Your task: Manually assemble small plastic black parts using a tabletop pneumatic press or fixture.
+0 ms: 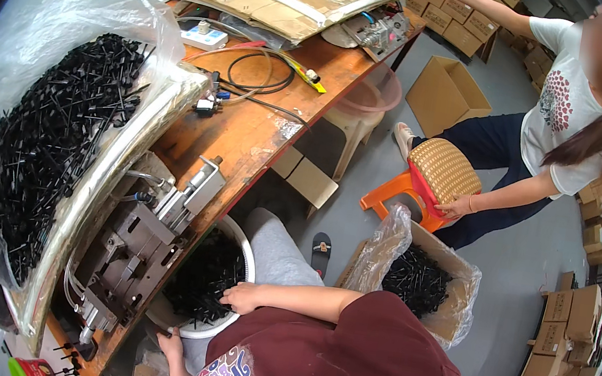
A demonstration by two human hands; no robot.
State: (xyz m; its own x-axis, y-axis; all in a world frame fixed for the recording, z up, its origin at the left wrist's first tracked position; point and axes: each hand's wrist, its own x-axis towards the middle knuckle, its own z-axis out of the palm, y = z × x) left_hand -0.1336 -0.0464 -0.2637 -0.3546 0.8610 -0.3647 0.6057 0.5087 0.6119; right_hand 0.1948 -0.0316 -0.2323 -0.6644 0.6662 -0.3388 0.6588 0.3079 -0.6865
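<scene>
A white basin [249, 258] full of small black plastic parts [206, 275] sits on my lap against the table edge. My right hand [242, 297] reaches in from the right, fingers curled into the parts near the rim. My left hand [171, 342] grips the basin's lower rim from below, partly hidden. A grey metal fixture with air hoses [131, 249] stands on the wooden table [247, 134] just left of the basin.
A big clear bag of black parts [53, 145] fills the left. A lined cardboard box [444, 316] of the same parts stands on the floor at the right. Another person in a white shirt [558, 109] touches a woven-seat orange stool [437, 180]. Cables and flattened cartons lie farther back.
</scene>
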